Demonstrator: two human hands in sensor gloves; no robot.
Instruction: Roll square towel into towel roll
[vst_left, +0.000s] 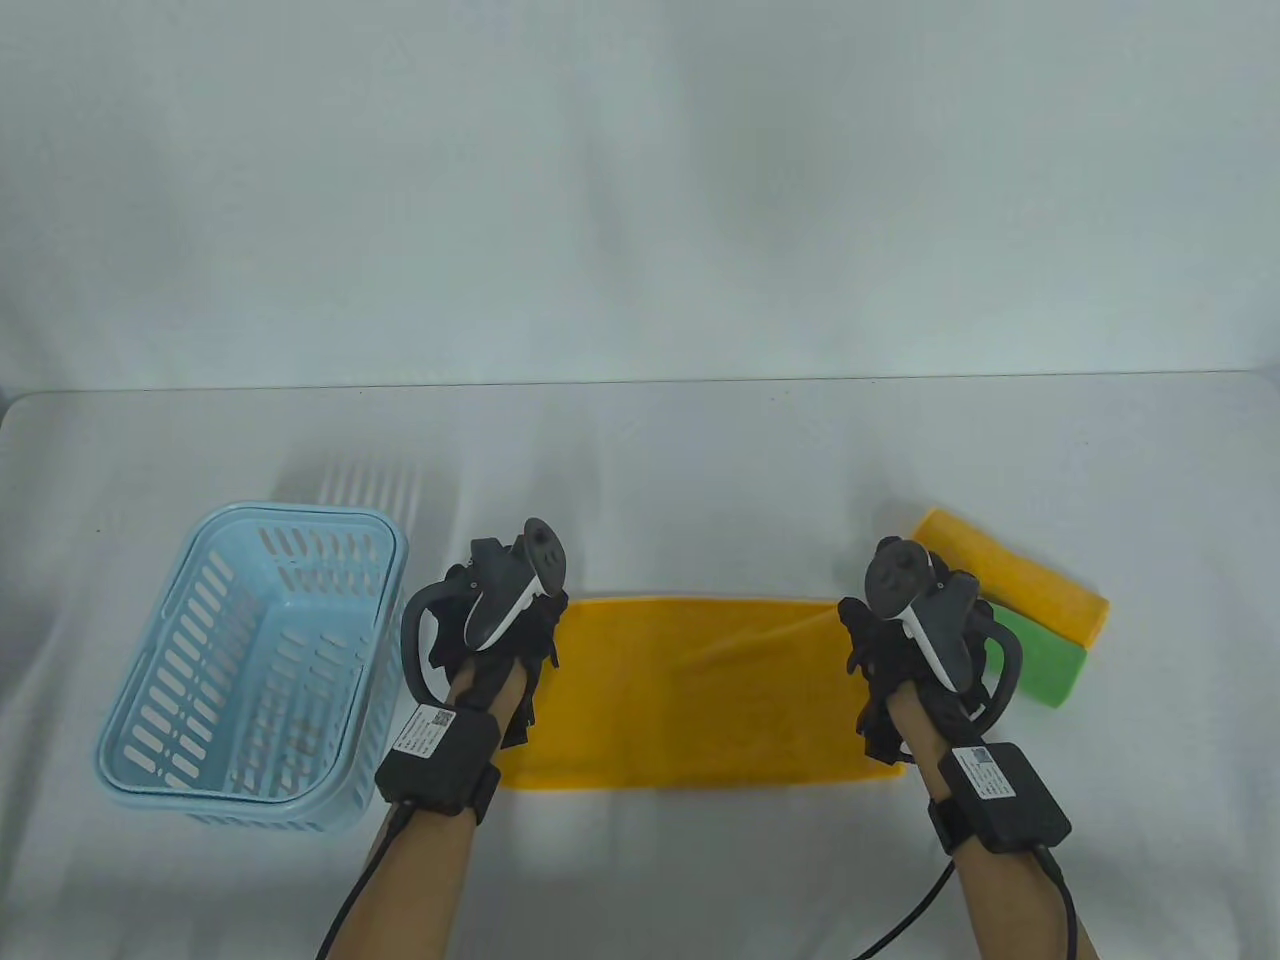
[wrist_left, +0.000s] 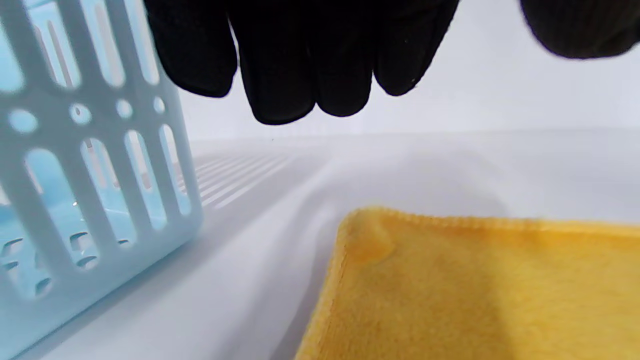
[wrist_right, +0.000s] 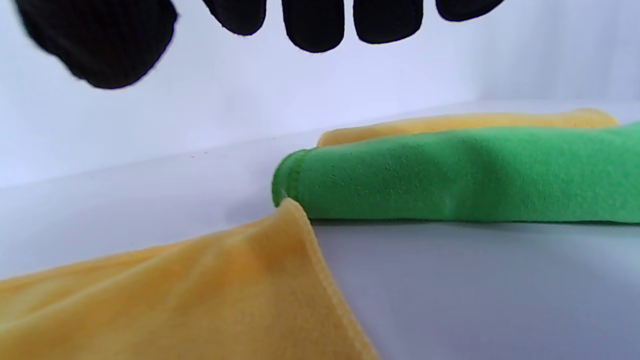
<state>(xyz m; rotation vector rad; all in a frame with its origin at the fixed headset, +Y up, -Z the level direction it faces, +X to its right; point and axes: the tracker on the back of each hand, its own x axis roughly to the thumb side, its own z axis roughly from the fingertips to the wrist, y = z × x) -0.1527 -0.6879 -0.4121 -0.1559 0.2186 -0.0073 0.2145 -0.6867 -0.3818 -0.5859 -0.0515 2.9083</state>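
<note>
The yellow towel (vst_left: 700, 690) lies spread flat on the white surface (vst_left: 640, 450), a wide rectangle running left to right between the two hands. Its far right corner is lifted a little off the surface in the right wrist view, touching or nearly touching the end of a folded green towel (wrist_right: 450, 175).

The left hand (vst_left: 495, 650) hovers over the towel's left edge. In the left wrist view its gloved fingers (wrist_left: 300, 60) hang down side by side above the towel's far left corner, clear of the cloth and holding nothing. The right hand (vst_left: 900, 660) sits over the towel's right edge; its fingers (wrist_right: 312, 25) hang loose above the cloth, spread and apart from it, gripping nothing.

Just right of the right hand lie the green towel and, behind it and touching it, a folded yellow-orange towel (vst_left: 1015, 575), both angled across the surface. To the left of the left hand, just beside it, stands a light blue slotted plastic basket (vst_left: 150, 720), upright, with nothing visible inside.
</note>
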